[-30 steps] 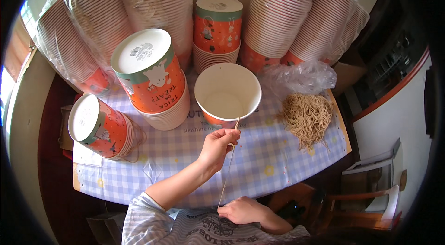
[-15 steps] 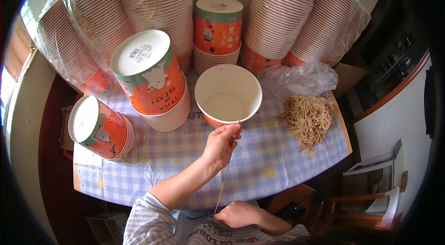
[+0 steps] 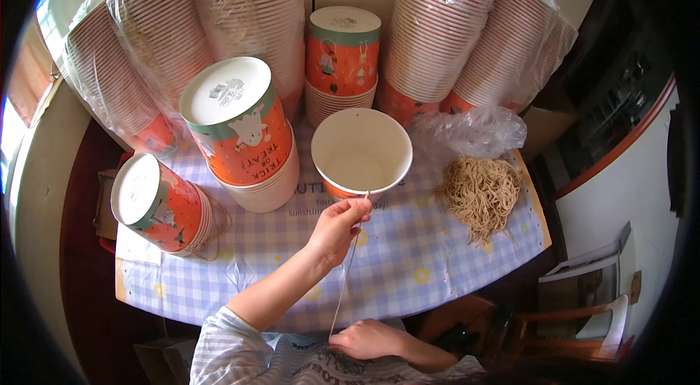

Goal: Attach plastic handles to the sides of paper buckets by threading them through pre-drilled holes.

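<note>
An open paper bucket (image 3: 360,148) with a white inside and orange outside stands in the middle of the table. At its near rim my left hand (image 3: 334,232) is closed in a pinch on a thin cord (image 3: 345,279). The cord runs taut from there down toward my body, where my right hand (image 3: 370,339) is closed around its lower end, close to the striped shirt. To the right lies a tangled heap of beige cords (image 3: 481,195).
Upside-down stacks of orange buckets stand left (image 3: 160,203), centre left (image 3: 244,137) and behind (image 3: 343,64). Tall plastic-wrapped stacks (image 3: 445,28) line the back. A crumpled clear bag (image 3: 467,131) lies behind the cords. A blue checked cloth (image 3: 408,268) covers the table.
My left hand has shifted slightly left along the near rim, still pinching the cord. My right hand has moved a little left and keeps hold of the lower end. The view has shifted slightly.
</note>
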{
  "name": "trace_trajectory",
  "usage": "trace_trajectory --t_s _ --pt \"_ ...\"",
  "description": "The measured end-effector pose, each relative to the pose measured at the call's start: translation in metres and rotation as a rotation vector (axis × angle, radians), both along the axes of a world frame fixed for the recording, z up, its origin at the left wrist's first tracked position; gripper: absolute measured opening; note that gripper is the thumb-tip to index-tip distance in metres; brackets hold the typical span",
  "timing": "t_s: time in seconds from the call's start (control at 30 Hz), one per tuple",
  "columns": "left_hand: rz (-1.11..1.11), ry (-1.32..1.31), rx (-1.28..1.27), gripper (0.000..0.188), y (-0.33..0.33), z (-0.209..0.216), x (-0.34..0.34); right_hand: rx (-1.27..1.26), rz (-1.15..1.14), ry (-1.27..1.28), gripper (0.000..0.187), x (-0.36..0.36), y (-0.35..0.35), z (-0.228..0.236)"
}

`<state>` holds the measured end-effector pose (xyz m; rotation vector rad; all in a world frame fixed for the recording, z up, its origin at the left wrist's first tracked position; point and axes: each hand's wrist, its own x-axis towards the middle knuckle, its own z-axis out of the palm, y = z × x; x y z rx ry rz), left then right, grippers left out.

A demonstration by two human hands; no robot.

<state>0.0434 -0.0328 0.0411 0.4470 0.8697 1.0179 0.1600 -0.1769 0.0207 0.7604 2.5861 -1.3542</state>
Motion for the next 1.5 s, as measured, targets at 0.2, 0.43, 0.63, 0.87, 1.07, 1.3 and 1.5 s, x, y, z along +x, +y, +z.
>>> trace_trajectory --t_s 0.2,0.43,0.63,0.87,1.07,1.3,1.5 --pt "-0.013 0.234 0.533 0.011 -0.051 0.02 -0.029 -0.019 0.013 0.031 0.03 0.009 -0.001 -0.005" --pt "0.311 1.497 2.162 0.028 -0.112 0.143 -0.063 -0.17 -0.058 0.046 0.026 0.005 -0.007 -0.008" --pt "0.961 1.475 2.256 0.023 -0.12 0.17 -0.089 -0.073 0.116 -0.043 0.026 -0.015 -0.001 0.003" --pt "1.585 1.066 2.228 0.016 -0.166 0.141 -0.107 0.074 0.033 0.094 0.022 0.01 -0.006 0.034" --pt "0.532 1.642 1.931 0.018 -0.15 0.102 -0.121 -0.326 0.159 0.308 0.023 0.032 0.005 0.097" --pt "0.216 1.715 1.688 0.034 -0.062 0.088 -0.083 -0.269 0.004 0.399 0.02 0.102 -0.012 0.141" --pt "0.006 1.797 1.517 0.039 -0.011 0.07 -0.066 -0.343 -0.153 0.937 0.03 0.117 -0.019 0.118"
